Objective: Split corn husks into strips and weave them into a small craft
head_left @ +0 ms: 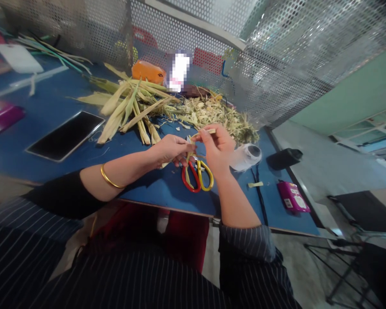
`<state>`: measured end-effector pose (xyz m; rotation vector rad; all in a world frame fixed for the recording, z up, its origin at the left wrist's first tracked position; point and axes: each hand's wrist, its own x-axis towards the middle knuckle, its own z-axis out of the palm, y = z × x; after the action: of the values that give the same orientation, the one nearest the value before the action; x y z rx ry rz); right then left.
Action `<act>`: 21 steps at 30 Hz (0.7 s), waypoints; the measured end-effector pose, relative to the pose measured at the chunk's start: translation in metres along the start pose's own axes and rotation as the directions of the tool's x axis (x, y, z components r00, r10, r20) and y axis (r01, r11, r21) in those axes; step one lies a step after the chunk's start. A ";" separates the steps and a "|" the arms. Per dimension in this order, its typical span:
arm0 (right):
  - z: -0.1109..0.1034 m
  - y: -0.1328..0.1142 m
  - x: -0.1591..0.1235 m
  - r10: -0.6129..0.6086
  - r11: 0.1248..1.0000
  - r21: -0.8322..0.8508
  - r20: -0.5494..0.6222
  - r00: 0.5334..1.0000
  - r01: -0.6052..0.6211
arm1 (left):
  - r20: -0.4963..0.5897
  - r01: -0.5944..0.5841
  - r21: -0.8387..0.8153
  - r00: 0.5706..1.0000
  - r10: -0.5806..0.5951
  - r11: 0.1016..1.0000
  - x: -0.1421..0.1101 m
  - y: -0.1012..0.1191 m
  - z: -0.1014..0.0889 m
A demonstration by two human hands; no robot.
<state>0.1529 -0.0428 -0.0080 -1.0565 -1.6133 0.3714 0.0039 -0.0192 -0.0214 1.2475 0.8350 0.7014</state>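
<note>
Between my two hands a narrow strip of dried corn husk [209, 131] is held, its lower end hanging down. My left hand [173, 150] pinches the strip from the left. My right hand [219, 148] is closed on its upper part, thumb against fingers. Just below lie scissors [199, 175] with one red and one yellow handle; their blades are mostly hidden behind my fingers. Beyond my hands are a bundle of long corn husks [125, 103] and a heap of shredded husk [215, 113]. A white spool [244, 158] stands beside my right wrist.
A dark tablet or phone [66, 135] lies on the blue table [141, 189] at left. An orange packet [148, 71] and a lit, blurred screen [179, 71] are at the back by the perforated metal screen [193, 30]. A black cylinder [284, 159] and purple packet [293, 196] sit at right.
</note>
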 end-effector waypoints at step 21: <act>0.022 0.011 -0.016 -0.378 0.597 -0.619 0.344 0.860 0.510 | -0.226 -0.105 -0.505 0.974 -0.014 0.857 0.015 0.010 -0.018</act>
<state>0.1381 -0.0426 -0.0330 -1.1130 -2.1896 -0.5662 -0.0031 0.0045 -0.0157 0.7109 0.7315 1.0404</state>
